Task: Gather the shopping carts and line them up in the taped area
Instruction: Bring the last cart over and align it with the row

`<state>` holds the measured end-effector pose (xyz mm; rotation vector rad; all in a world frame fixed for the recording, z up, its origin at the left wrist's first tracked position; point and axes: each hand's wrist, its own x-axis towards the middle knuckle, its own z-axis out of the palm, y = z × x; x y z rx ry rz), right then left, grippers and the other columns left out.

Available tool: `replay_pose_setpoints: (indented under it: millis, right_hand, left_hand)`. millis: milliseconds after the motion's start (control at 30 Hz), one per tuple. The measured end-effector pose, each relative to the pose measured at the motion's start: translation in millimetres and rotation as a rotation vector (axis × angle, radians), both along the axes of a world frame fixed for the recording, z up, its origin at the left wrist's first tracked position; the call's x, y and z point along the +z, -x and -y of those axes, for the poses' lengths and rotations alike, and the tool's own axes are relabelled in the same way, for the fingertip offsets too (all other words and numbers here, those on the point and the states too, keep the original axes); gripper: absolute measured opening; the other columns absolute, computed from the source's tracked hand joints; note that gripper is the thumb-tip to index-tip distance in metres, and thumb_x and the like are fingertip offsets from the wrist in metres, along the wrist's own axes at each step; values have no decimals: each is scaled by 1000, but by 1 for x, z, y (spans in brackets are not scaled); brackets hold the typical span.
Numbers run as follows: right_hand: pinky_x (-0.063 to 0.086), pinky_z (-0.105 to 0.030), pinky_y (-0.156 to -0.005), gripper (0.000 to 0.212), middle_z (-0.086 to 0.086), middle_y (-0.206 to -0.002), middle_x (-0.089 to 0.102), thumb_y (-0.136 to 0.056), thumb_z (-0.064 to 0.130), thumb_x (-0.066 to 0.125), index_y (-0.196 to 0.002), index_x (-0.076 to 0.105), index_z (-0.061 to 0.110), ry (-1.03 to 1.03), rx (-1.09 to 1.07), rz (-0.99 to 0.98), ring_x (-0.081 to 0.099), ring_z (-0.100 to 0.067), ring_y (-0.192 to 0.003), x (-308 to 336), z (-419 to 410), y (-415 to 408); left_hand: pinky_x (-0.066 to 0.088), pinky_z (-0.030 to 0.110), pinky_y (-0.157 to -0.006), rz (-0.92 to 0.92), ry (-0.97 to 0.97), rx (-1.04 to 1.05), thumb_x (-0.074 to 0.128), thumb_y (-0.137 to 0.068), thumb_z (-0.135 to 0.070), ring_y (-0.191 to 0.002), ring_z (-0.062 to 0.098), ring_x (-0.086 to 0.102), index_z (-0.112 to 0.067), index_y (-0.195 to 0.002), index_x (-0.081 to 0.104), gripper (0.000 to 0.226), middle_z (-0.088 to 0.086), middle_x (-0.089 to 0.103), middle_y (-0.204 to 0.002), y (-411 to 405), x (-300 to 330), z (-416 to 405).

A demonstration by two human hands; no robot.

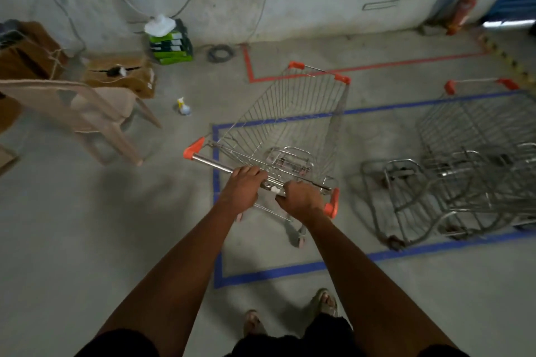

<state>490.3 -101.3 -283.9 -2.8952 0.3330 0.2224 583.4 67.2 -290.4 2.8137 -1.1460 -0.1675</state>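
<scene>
A wire shopping cart (293, 113) with orange corner caps stands in front of me, over the left end of a blue taped rectangle (278, 269) on the concrete floor. My left hand (242, 187) and my right hand (301, 200) both grip its metal handle bar (211, 164), close together near the bar's right half. To the right, inside the blue tape, stand other wire carts (470, 153) pushed together, orange caps at their far end.
A beige plastic chair (95, 113) stands to the left, with cardboard boxes (121, 75) behind it. A small spray bottle (183, 106) sits on the floor. Red tape (290, 77) marks the floor near the wall. A fan (159, 23) and cables lie by the wall.
</scene>
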Motion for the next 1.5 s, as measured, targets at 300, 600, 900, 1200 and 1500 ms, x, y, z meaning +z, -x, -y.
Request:
replay_pose_setpoints:
  millis: [300,600,900,1200,1500]
  right_hand:
    - [55,-40,-77,36,-9,-97,74,-90,51,57,-96,70,19,142,-99,-30,72,-33,-91,10,52,41]
    - [42,-32,-69,33,-6,-90,73,-88,48,56,-91,68,18,193,-126,-76,71,-30,-86,18,127,76]
    - [57,-34,-75,55,-3,-84,73,-80,70,57,-88,71,18,183,109,-109,72,-26,-81,17,220,83]
    - [51,-36,-79,37,-12,-96,75,-82,49,60,-93,70,15,221,216,-2,71,-34,-93,10,342,109]
    - [53,-33,-74,35,-7,-89,74,-77,48,58,-87,69,16,234,229,-13,72,-31,-86,8,421,177]
  left_hand:
    - [48,37,-81,-15,-17,-194,60,-81,-34,-94,27,67,-23,-100,58,22,1,70,-96,4,-6,28]
    - [53,35,-80,-63,-156,-56,59,-87,-48,-97,28,69,-22,-106,69,34,6,72,-104,42,-3,96]
    - [54,35,-76,18,-174,29,56,-84,-45,-88,29,70,-18,-94,71,32,6,73,-94,92,-8,181]
    - [54,35,-80,15,-196,235,54,-89,-50,-92,26,70,-21,-102,70,36,4,73,-97,148,-10,296]
    - [54,35,-80,-10,-225,295,53,-89,-52,-93,28,70,-22,-104,70,37,6,73,-99,236,5,375]
